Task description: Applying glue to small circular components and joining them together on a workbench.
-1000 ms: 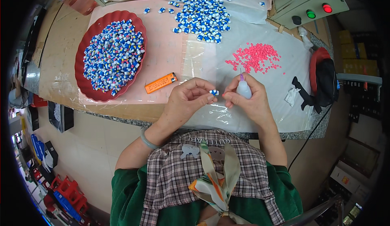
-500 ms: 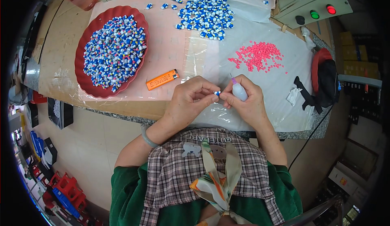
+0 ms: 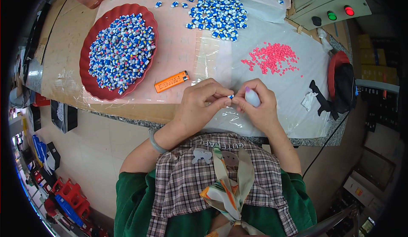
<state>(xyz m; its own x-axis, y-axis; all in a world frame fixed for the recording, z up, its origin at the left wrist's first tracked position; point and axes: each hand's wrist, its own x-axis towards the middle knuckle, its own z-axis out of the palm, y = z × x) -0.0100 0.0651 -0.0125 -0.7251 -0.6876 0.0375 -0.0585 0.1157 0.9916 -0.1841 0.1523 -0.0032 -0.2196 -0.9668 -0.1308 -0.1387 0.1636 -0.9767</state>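
Between the thumb and fingertips of my left hand (image 3: 203, 102) is a tiny blue-and-white piece (image 3: 230, 96). My right hand (image 3: 260, 106) is closed round a small white squeeze bottle (image 3: 252, 98) with a purple nozzle base, and its fingertips meet the piece from the other side. The bottle's thin tip cannot be made out now. Beyond my right hand lies a scatter of small pink pieces (image 3: 277, 57), some of them heart-shaped. Many blue-and-white pieces (image 3: 221, 18) like the held one lie in a heap farther back.
A red scalloped bowl (image 3: 85, 60) full of similar pieces stands at left. An orange lighter (image 3: 171, 81) lies beside my left hand. At right are a crumpled white tissue (image 3: 309, 101), a black strap (image 3: 319, 98) and a black pouch (image 3: 343, 84). A control box (image 3: 329, 7) stands at back right.
The bottle has tilted in my right hand, so its thin tip no longer shows. My right fingertips have come closer round the held piece. The whole view has shifted slightly.
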